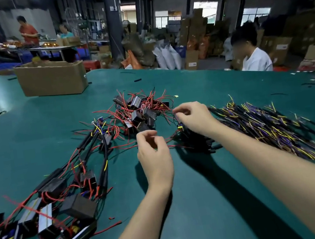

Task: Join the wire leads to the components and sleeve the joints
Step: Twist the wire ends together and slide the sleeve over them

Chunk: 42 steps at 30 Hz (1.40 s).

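Observation:
My left hand [154, 155] hovers over the green table mat [195, 196] with fingers curled and thumb against the fingertips; thin red leads [172, 145] run from it to the right. My right hand [192, 119] pinches a thin wire end at its fingertips, above a black sleeved harness [195, 144] with a small connector [180, 126]. A heap of black box components with red leads [141, 111] lies just beyond both hands. At the right lies a big pile of black-sleeved harnesses with yellow and purple wires [267, 128].
Joined components with sleeved leads [65, 196] spread over the near left. A cardboard box [51, 78] stands at the far left of the table. A person in white [254, 58] sits at the far right edge. Loose sleeve pieces [137, 80] lie farther back.

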### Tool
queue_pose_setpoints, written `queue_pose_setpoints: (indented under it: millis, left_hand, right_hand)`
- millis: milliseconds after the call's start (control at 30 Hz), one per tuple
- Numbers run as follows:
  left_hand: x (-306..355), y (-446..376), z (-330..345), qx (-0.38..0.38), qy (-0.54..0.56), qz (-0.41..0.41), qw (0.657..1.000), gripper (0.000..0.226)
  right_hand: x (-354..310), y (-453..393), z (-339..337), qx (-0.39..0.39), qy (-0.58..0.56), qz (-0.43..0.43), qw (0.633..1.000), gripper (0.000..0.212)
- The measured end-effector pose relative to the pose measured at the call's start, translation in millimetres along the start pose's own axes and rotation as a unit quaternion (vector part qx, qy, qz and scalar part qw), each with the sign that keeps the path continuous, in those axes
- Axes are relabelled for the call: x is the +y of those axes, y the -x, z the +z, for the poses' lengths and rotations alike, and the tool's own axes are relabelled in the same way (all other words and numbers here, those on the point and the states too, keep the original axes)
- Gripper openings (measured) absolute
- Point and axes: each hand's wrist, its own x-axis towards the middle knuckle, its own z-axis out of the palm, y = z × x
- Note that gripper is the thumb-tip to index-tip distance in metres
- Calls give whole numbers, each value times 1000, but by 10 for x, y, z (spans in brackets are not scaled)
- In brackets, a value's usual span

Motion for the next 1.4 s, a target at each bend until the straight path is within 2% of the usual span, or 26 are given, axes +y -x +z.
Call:
queue_pose_setpoints:
  millis: [167, 267, 400, 533, 733, 967, 1000, 1033, 1100, 1133, 1200, 1267, 1400]
  left_hand:
    - [-7, -106, -24, 34, 25, -40, 998, 17]
    - [-5, -141, -28, 20, 10, -60, 998, 30]
    - [-34, -135, -30, -15, -34, -61, 997, 47]
    - [-58, -139, -22, -22, -44, -63, 997, 48]
    - [-70, -126, -14, -27, -44, -51, 997, 42]
    - [-62, -145, -18, -32, 0, -38, 999, 37]
    - [-65, -150, -20, -33, 7, -36, 999, 40]
    - [-68, -154, -18, -30, 14, -37, 999, 44]
    - [-78, -165, -20, -23, 20, -47, 998, 51]
    - [-73, -170, -24, -24, 21, -53, 998, 53]
    - [-58, -171, -36, -31, 25, -58, 997, 54]
    - [-50, -164, -46, -36, 13, -51, 998, 52]
    - [-27, -138, -62, -69, -53, 26, 996, 42]
  right_hand:
    - [-419, -348, 368, -62, -7, 28, 998, 28]
    - [-585, -471, 538, -99, 5, 65, 993, 48]
    - [-579, -507, 709, -82, -55, 88, 991, 35]
    - [-401, -459, 626, -33, -173, 97, 980, 23]
    - [-250, -446, 160, 61, -356, 102, 927, 12]
    - [-349, -323, -208, 90, -553, 36, 827, 14]
    - [-355, -296, -232, 75, -554, 36, 828, 15]
    - [-349, -262, -255, 50, -515, 38, 855, 15]
    - [-290, -197, -260, -15, -311, 43, 949, 13]
    - [-248, -169, -248, -39, -208, 44, 976, 12]
    - [-154, -142, -231, -40, -114, 61, 991, 14]
    - [-96, -114, -250, -45, -103, 82, 990, 11]
    - [-43, -12, -301, -176, -31, 92, 980, 19]
